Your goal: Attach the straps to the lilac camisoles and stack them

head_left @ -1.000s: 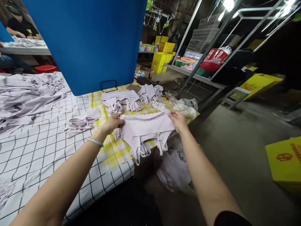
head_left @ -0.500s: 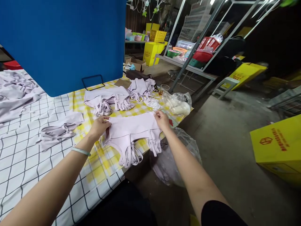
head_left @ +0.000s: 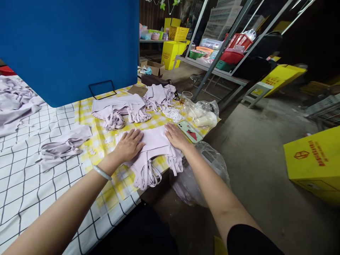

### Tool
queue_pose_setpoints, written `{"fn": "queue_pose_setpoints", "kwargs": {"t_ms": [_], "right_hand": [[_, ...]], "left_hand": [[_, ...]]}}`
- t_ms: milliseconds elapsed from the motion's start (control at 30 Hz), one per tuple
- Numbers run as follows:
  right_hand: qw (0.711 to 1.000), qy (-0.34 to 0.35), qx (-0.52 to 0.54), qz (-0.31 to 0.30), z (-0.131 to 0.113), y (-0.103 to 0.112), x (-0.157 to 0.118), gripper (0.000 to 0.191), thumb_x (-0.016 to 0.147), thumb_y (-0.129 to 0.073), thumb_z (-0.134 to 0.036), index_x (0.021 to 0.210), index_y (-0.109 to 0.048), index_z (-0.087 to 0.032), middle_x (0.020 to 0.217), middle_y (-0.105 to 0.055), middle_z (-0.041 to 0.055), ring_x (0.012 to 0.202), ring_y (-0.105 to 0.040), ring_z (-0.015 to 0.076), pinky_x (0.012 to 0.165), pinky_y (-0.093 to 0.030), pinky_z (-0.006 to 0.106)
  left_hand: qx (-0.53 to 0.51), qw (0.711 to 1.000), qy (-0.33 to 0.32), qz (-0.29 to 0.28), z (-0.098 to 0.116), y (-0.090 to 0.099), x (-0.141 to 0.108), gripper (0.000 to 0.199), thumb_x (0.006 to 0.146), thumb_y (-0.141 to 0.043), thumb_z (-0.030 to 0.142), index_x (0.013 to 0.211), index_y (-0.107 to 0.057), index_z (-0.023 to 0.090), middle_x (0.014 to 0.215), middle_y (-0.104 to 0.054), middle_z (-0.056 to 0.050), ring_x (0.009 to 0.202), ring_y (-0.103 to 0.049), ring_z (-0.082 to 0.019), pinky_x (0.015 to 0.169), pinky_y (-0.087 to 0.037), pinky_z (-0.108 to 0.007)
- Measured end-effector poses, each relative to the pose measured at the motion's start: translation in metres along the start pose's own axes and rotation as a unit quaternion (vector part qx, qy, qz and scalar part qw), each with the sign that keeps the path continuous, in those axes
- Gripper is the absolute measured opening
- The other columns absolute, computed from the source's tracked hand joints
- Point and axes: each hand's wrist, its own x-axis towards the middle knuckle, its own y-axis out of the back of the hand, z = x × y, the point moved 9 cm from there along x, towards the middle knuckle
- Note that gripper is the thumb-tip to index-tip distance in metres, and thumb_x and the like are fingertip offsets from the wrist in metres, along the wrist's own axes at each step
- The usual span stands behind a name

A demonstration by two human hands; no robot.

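A pale lilac strappy garment [head_left: 154,139], apparently a camisole top on a small stack, lies on the yellow checked cloth with its straps hanging toward me at the table's edge. My left hand [head_left: 130,144] rests flat on its left part, fingers stretched out. On its right edge lies my right hand [head_left: 175,135], fingers extended and flat. Behind it sits a neat stack of the same lilac garments [head_left: 119,106], with another bunch [head_left: 159,95] to its right. To the left is a separate folded lilac piece [head_left: 63,145].
A large blue board [head_left: 69,49] stands at the back left. Right of the garment are a phone [head_left: 190,131], white scraps [head_left: 172,114], a clear cup [head_left: 186,95] and a plastic bag [head_left: 205,118]. A big plastic bag [head_left: 196,180] hangs below the table edge. Yellow boxes [head_left: 313,159] stand on the floor.
Both hands have gone from pinching the garment's upper corners to lying flat on it. The left hand moved inward to the right. The phone shows more fully.
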Motion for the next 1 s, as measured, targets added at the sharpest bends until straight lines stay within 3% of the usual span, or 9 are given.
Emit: {"fn": "queue_pose_setpoints", "kwargs": {"t_ms": [67, 133, 200, 267, 333, 433, 600, 800, 1000], "right_hand": [[1.000, -0.010, 0.005, -0.012, 0.002, -0.003, -0.001, 0.051, 0.098, -0.040, -0.037, 0.142, -0.051, -0.013, 0.152, -0.049, 0.0155, 0.146, -0.035, 0.0309, 0.121, -0.027, 0.051], [1.000, -0.013, 0.017, 0.020, -0.003, 0.009, -0.009, 0.051, 0.096, -0.045, -0.034, 0.141, -0.051, -0.011, 0.152, -0.047, 0.0173, 0.146, -0.036, 0.0315, 0.120, -0.028, 0.051], [0.994, -0.011, 0.045, 0.096, -0.013, 0.033, -0.025, 0.043, 0.094, -0.049, -0.030, 0.133, -0.056, -0.014, 0.142, -0.056, 0.0171, 0.138, -0.046, 0.0303, 0.116, -0.036, 0.050], [0.984, -0.005, 0.086, 0.155, -0.026, 0.055, -0.046, 0.027, 0.094, -0.050, -0.026, 0.117, -0.063, -0.020, 0.121, -0.067, 0.0125, 0.119, -0.060, 0.0268, 0.105, -0.046, 0.046], [0.981, 0.016, 0.120, 0.150, -0.039, 0.065, -0.064, 0.016, 0.093, -0.051, -0.021, 0.102, -0.064, -0.023, 0.102, -0.070, 0.0074, 0.102, -0.065, 0.0234, 0.094, -0.052, 0.041], [0.984, 0.059, 0.144, 0.092, -0.052, 0.063, -0.076, 0.021, 0.089, -0.050, -0.010, 0.099, -0.064, -0.022, 0.100, -0.069, 0.0059, 0.099, -0.066, 0.0211, 0.090, -0.053, 0.037], [0.986, 0.075, 0.136, 0.055, -0.049, 0.055, -0.073, 0.020, 0.087, -0.056, -0.010, 0.102, -0.065, -0.021, 0.103, -0.070, 0.0067, 0.099, -0.066, 0.0216, 0.091, -0.053, 0.037], [0.988, 0.058, 0.126, 0.072, -0.045, 0.055, -0.068, 0.015, 0.094, -0.053, -0.019, 0.092, -0.067, -0.023, 0.092, -0.072, 0.0054, 0.089, -0.067, 0.0204, 0.083, -0.054, 0.036], [0.986, 0.032, 0.137, 0.085, -0.038, 0.052, -0.070, 0.018, 0.095, -0.052, -0.025, 0.092, -0.069, -0.024, 0.092, -0.073, 0.0055, 0.090, -0.068, 0.0209, 0.084, -0.054, 0.037]], "left_hand": [[0.017, 0.999, 0.027, -0.031, 0.000, -0.009, 0.001, 0.054, 0.098, -0.047, 0.040, 0.146, -0.048, 0.016, 0.156, -0.042, -0.016, 0.148, -0.031, -0.037, 0.118, -0.025, -0.062], [0.014, 1.000, 0.014, 0.009, 0.011, -0.002, 0.004, 0.047, 0.095, -0.051, 0.032, 0.139, -0.054, 0.014, 0.151, -0.048, -0.018, 0.143, -0.038, -0.037, 0.116, -0.030, -0.061], [-0.026, 0.997, -0.040, 0.064, 0.035, 0.011, 0.009, 0.036, 0.092, -0.055, 0.025, 0.125, -0.063, 0.013, 0.139, -0.057, -0.019, 0.131, -0.051, -0.034, 0.110, -0.041, -0.053], [-0.092, 0.988, -0.101, 0.076, 0.065, 0.015, 0.016, 0.026, 0.089, -0.058, 0.020, 0.112, -0.067, 0.012, 0.123, -0.064, -0.017, 0.114, -0.060, -0.028, 0.101, -0.050, -0.043], [-0.138, 0.981, -0.129, 0.052, 0.090, 0.009, 0.026, 0.019, 0.085, -0.060, 0.017, 0.102, -0.067, 0.012, 0.107, -0.067, -0.014, 0.103, -0.062, -0.026, 0.093, -0.053, -0.039], [-0.155, 0.980, -0.124, 0.018, 0.106, -0.007, 0.037, 0.013, 0.080, -0.062, 0.010, 0.092, -0.067, 0.013, 0.094, -0.067, -0.012, 0.093, -0.063, -0.026, 0.086, -0.054, -0.039], [-0.208, 0.974, -0.088, 0.034, 0.097, -0.014, 0.041, 0.016, 0.081, -0.055, 0.005, 0.086, -0.067, 0.014, 0.089, -0.070, -0.010, 0.089, -0.065, -0.024, 0.085, -0.053, -0.036], [-0.311, 0.949, -0.025, 0.037, 0.076, -0.017, 0.045, 0.019, 0.084, -0.054, 0.007, 0.086, -0.070, 0.017, 0.091, -0.075, -0.005, 0.088, -0.069, -0.019, 0.085, -0.053, -0.031], [-0.342, 0.939, -0.025, 0.037, 0.074, -0.019, 0.046, 0.019, 0.084, -0.054, 0.009, 0.085, -0.071, 0.018, 0.092, -0.076, -0.005, 0.088, -0.070, -0.019, 0.085, -0.054, -0.031]]}}
